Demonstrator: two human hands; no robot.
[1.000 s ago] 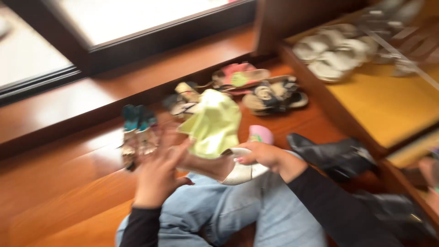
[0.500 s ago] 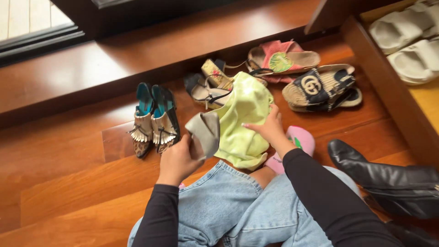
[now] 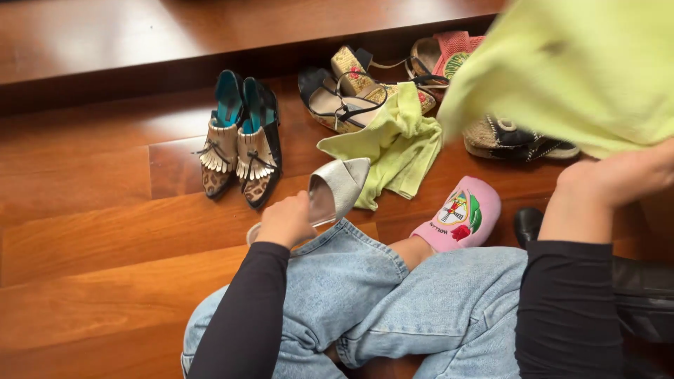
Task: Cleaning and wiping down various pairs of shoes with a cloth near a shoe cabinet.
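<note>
My left hand (image 3: 286,220) grips a silver pointed shoe (image 3: 335,187) just above my left knee, its toe pointing away from me. Raised at the upper right, my right hand (image 3: 618,175) holds a lime-green cloth (image 3: 569,70) that fills that corner and hides part of the shoes behind it. A second lime-green cloth (image 3: 393,144) lies crumpled on the wooden floor right beside the silver shoe's toe. I sit cross-legged in light blue jeans, with a pink slipper (image 3: 460,216) on my foot.
A pair of leopard-print fringed heels with teal lining (image 3: 240,149) stands at the left. Strappy wedge sandals (image 3: 347,95), a pink slide (image 3: 442,52) and a woven dark sandal (image 3: 516,137) lie by the wooden step (image 3: 140,42). A black boot (image 3: 632,281) lies at right.
My right hand lifted a green cloth up and to the right, close to the camera. The other cloth dropped onto the floor. The view tilted down; my left hand still holds the silver shoe.
</note>
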